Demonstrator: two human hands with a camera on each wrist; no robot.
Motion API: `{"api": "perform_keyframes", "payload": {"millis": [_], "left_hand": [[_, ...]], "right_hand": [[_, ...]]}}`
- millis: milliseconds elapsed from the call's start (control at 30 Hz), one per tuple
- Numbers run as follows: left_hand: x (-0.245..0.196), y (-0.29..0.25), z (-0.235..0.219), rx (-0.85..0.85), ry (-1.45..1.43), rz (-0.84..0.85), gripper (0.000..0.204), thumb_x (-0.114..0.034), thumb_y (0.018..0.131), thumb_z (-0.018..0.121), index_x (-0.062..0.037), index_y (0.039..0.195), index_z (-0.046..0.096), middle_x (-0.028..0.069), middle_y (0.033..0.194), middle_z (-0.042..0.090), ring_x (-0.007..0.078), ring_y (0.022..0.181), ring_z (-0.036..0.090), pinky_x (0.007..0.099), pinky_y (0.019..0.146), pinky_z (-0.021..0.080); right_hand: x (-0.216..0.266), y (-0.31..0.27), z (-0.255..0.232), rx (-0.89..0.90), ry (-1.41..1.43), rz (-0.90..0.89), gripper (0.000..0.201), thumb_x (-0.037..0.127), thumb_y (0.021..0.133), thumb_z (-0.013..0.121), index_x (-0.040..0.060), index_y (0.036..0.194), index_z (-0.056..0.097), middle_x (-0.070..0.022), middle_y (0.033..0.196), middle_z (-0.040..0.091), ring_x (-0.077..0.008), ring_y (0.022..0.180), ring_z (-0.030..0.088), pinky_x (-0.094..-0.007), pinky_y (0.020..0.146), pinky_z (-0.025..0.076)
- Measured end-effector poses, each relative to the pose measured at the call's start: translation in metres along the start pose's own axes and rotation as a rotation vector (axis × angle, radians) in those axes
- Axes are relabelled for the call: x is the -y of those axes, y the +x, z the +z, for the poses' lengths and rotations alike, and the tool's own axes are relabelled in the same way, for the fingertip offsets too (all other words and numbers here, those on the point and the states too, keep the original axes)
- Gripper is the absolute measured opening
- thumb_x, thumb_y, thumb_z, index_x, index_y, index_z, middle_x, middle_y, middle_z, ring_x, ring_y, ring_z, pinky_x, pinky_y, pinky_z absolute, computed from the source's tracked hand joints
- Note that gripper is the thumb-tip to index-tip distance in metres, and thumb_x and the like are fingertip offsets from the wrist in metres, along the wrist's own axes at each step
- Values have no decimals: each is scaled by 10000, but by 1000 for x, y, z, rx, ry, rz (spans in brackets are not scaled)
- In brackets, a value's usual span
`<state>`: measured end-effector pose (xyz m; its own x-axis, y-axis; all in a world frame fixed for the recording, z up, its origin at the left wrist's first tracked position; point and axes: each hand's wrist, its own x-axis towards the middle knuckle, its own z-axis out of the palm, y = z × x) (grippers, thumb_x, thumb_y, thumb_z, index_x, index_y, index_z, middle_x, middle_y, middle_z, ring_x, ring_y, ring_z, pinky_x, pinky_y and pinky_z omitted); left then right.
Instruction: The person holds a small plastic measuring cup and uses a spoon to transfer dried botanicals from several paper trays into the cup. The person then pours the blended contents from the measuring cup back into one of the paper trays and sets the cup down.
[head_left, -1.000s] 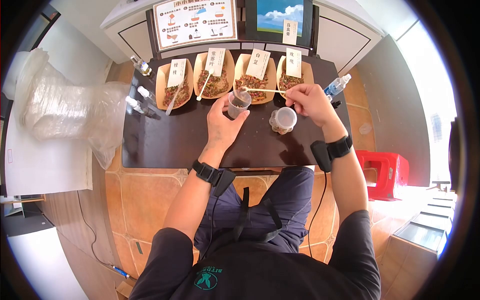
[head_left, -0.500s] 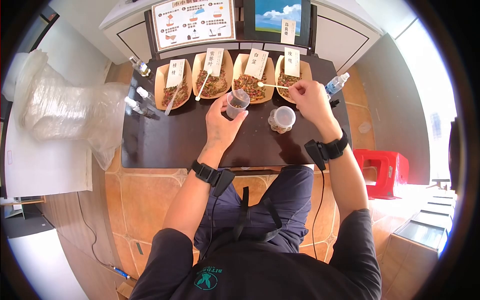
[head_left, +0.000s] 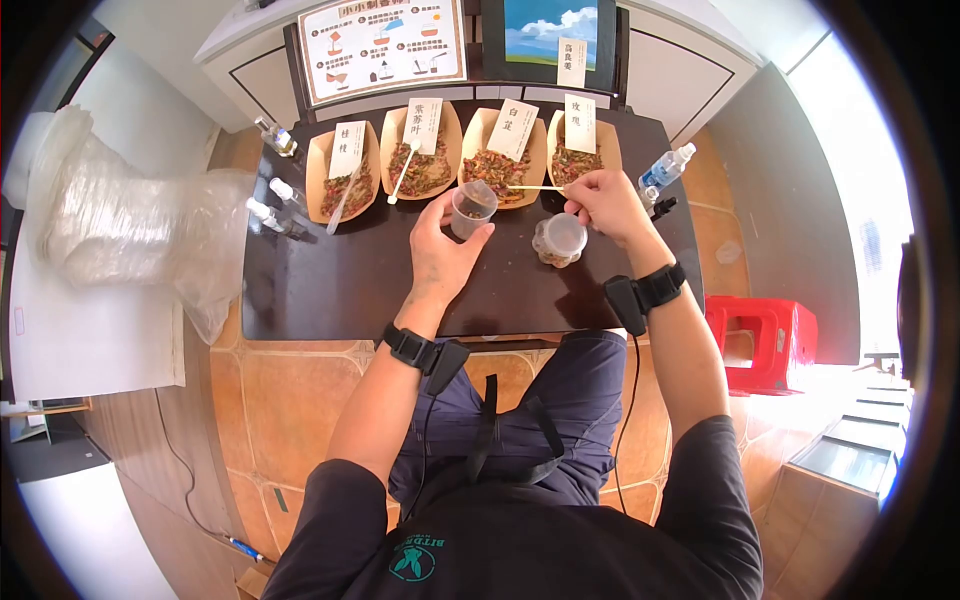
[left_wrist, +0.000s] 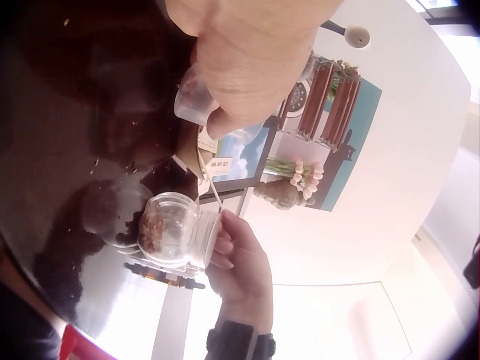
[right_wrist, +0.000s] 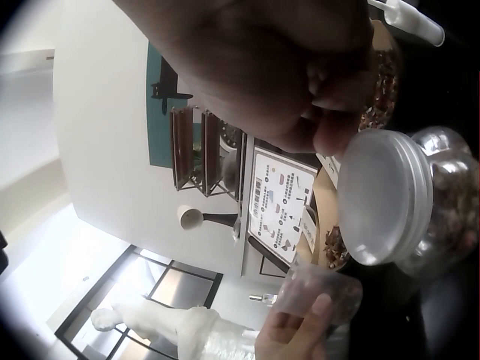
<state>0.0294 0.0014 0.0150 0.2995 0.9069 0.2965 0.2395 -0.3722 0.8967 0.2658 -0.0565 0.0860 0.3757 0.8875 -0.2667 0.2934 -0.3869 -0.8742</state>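
My left hand point(head_left: 445, 248) grips a clear plastic cup point(head_left: 473, 214), upright above the table, with some dried bits inside. Between the thumb and fingers of my right hand point(head_left: 612, 206) is the handle of a thin pale spoon point(head_left: 540, 187). The spoon points left, its far end at the dried herbs in the third paper tray point(head_left: 538, 160). Below the right hand stands a lidded clear jar point(head_left: 560, 242), brownish pieces at its bottom in the left wrist view. The right wrist view shows its frosted lid point(right_wrist: 375, 196) close up.
Three more herb trays line the back: one at far left point(head_left: 315, 180), one beside it point(head_left: 388, 150), one at right point(head_left: 614, 150). Labels stand in them; small spoons lie on the left two. Spray bottles flank the table, with a blue-labelled bottle point(head_left: 667, 167) at right.
The spoon's far end has left the cup's rim, moved right and come down to the herbs in the third tray. The left hand keeps holding the cup in nearly the same place.
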Motion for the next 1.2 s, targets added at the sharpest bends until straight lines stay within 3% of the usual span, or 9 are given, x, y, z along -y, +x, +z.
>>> {"api": "perform_keyframes", "payload": {"millis": [133, 200, 267, 667, 900, 1000, 1100, 1133, 1200], "left_hand": [[-1, 0, 0, 10, 4, 6, 594, -76, 735, 826, 14, 1262, 567, 127, 1171, 657, 193, 1004, 660, 323, 883, 529], [-4, 0, 1, -18, -37, -25, 543, -67, 705, 829, -15, 1195, 599, 143, 1130, 664, 251, 991, 667, 363, 878, 527], [-2, 0, 2, -20, -35, -16, 546, -67, 705, 830, -18, 1197, 600, 142, 1133, 663, 251, 990, 667, 362, 877, 528], [7, 0, 1, -32, -20, 3, 570, -80, 695, 843, -16, 1205, 597, 141, 1151, 660, 253, 990, 669, 361, 877, 533], [-1, 3, 0, -20, -20, -10, 556, -79, 704, 831, -10, 1206, 600, 145, 1148, 658, 248, 998, 663, 358, 881, 526], [-4, 3, -1, 8, -1, -20, 563, -74, 739, 824, 11, 1238, 579, 114, 1159, 659, 183, 1010, 653, 317, 899, 517], [-4, 2, 0, 3, -13, -2, 546, -63, 740, 818, 7, 1229, 585, 106, 1144, 662, 182, 1011, 651, 317, 896, 518], [-4, 2, 0, 4, -14, -2, 546, -63, 740, 818, 7, 1229, 585, 106, 1144, 662, 182, 1011, 651, 317, 896, 518], [-5, 2, 0, 14, -2, 7, 539, -59, 739, 817, 1, 1223, 589, 104, 1144, 661, 181, 1012, 649, 316, 894, 518]], "right_hand": [[-11, 9, 3, 39, 135, 18, 183, 120, 874, 645, -55, 830, 675, -75, 722, 676, -77, 535, 547, -221, 493, 440], [-13, 12, 0, 58, 181, 23, 177, 118, 876, 649, -52, 838, 677, -73, 729, 675, -73, 526, 529, -215, 486, 430], [-12, 13, -2, 69, 219, 58, 169, 124, 876, 660, -42, 855, 684, -67, 734, 673, -65, 515, 495, -206, 468, 402], [-18, 10, -10, 88, 349, 107, 135, 113, 892, 647, -5, 829, 662, -50, 745, 663, -43, 517, 478, -190, 438, 351], [1, -8, -18, 106, 396, 72, 131, 123, 897, 647, 10, 836, 672, -46, 754, 666, -32, 519, 462, -179, 444, 334], [14, -23, -15, 127, 309, -42, 151, 129, 893, 651, -8, 845, 688, -45, 748, 676, -54, 545, 509, -205, 481, 393], [20, -42, -2, -23, -91, -307, 192, 145, 877, 656, -43, 853, 692, -86, 714, 686, -147, 631, 621, -295, 611, 498], [23, -47, 0, -24, -91, -307, 192, 145, 877, 656, -43, 853, 692, -86, 714, 686, -147, 631, 621, -295, 611, 498], [30, -57, 0, -41, -352, -508, 167, 131, 866, 656, -31, 880, 694, -126, 709, 677, -173, 625, 631, -298, 611, 496]]}}
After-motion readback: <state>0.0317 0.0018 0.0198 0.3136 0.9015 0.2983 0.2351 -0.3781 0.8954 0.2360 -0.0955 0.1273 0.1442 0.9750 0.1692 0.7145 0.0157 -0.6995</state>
